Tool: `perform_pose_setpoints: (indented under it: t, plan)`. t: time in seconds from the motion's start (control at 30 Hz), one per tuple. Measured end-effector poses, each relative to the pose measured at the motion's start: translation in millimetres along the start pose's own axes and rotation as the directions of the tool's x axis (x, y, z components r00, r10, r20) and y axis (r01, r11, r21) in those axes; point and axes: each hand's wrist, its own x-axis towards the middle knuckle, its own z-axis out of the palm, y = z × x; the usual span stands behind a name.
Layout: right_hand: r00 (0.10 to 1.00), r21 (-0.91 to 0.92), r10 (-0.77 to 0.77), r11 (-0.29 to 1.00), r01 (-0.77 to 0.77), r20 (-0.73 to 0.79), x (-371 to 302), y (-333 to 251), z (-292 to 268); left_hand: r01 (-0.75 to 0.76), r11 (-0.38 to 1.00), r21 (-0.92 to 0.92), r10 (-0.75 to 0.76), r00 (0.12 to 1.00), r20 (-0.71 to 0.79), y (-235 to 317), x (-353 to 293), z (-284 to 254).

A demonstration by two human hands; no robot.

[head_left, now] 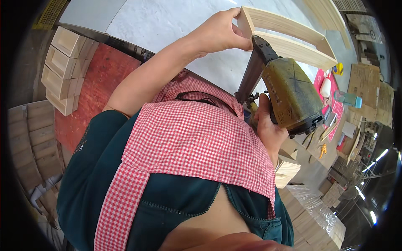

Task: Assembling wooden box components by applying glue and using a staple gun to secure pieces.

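My left hand (pixel 224 33) grips the near-left corner of a long, narrow frame of pale wood (pixel 289 44), thumb and fingers closed around its short end piece. The frame rests on the white marbled tabletop (pixel 167 21). In my right hand (pixel 270 129) is a nail gun (pixel 291 92) with a worn yellow-brown body and a dark magazine. Its nose meets the frame's corner, close beside my left fingertips; whether it presses on the wood I cannot tell. The gun partly hides my right fingers and the trigger.
Several pale wooden boxes (pixel 63 62) are stacked at left on a red surface (pixel 104 75). Long wood strips (pixel 324 16) lie at the table's far right. Beyond the gun are a clear bottle (pixel 347 99), an orange tool (pixel 323 151) and cardboard (pixel 364 85). Another wooden box (pixel 287 169) stands below my right hand.
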Motion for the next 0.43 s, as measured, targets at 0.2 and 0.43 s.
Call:
perform_pose_setpoints:
  t: [0.2, 0.43]
  plan:
    - [0.990, -0.218, -0.036, 0.974, 0.065, 0.135, 6.0, 14.0, -5.3, 0.001, 1.000, -0.020, -0.001, 1.000, 0.003, -3.3, 2.2, 0.2]
    - [0.969, -0.388, -0.051, 0.910, 0.144, 0.241, 13.2, 20.2, -7.0, 0.007, 1.000, 0.014, -0.006, 1.000, -0.008, -1.6, 2.1, 2.1]
